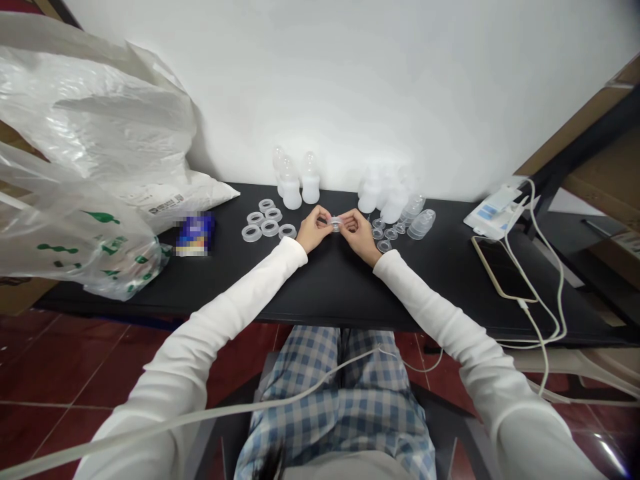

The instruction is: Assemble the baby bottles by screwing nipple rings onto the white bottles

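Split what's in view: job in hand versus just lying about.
Job, judging by grip and layout:
held ring
loose rings
small clear pieces
clear covers
white bottles

Probably just lying about:
blue packet
phone
plastic bags (contents unclear)

The left fingers (324,229) and right fingers (347,227) cover the sides of the translucent ring (335,221). White bottles (395,201) at right overlap; their count is indeterminate. Pixelation obscures part of the blue packet (197,231). The left edge crops the white plastic bag (105,117); its small print is illegible.

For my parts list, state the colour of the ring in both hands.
The ring is translucent white, shown in the head view.
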`<state>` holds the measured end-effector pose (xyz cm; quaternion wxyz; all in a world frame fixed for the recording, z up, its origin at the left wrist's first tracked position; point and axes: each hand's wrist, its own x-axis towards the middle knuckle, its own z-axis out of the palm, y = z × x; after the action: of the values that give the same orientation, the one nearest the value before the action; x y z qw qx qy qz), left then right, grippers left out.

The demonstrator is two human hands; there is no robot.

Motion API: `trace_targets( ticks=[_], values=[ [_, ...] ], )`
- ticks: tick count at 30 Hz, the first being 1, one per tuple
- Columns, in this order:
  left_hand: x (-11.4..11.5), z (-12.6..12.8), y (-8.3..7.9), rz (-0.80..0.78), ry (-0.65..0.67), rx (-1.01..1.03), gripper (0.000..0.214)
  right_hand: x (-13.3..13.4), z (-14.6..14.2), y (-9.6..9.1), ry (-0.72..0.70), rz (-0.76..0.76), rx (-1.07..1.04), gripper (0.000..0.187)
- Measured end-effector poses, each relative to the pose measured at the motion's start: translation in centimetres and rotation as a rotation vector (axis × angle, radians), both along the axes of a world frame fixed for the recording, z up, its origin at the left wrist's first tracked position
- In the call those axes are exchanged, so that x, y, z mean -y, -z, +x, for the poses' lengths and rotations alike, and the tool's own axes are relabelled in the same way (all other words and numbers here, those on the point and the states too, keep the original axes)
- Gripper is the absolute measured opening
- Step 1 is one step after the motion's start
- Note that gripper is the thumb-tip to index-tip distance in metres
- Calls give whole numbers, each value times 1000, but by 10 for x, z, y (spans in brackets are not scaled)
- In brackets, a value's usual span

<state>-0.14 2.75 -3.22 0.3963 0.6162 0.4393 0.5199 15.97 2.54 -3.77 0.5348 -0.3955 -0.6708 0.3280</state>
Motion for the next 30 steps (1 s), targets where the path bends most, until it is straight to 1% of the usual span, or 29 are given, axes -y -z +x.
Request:
trace_targets(
  ticks=[8, 13, 17, 21, 26, 30],
  values=[
    [4, 3, -5, -50, -36, 6, 22, 8, -5, -7, 86, -1, 49, 15],
    [6, 6, -8, -62, -12, 39, 22, 12, -5, -12, 126, -12, 81, 13],
    [7, 7, -7, -52, -8, 52, 22, 11, -4, -12, 150, -1, 98, 12],
    [6, 7, -6, -52, 6, 99, 22, 8, -2, -9, 141, 3, 86, 18],
    [4, 6, -5, -97, 49, 190, 25, 5, -1, -5, 65, -16, 43, 34],
    [4, 5, -6, -87, 54, 164, 27, 5, -2, -3, 41, -23, 20, 38]
  ],
)
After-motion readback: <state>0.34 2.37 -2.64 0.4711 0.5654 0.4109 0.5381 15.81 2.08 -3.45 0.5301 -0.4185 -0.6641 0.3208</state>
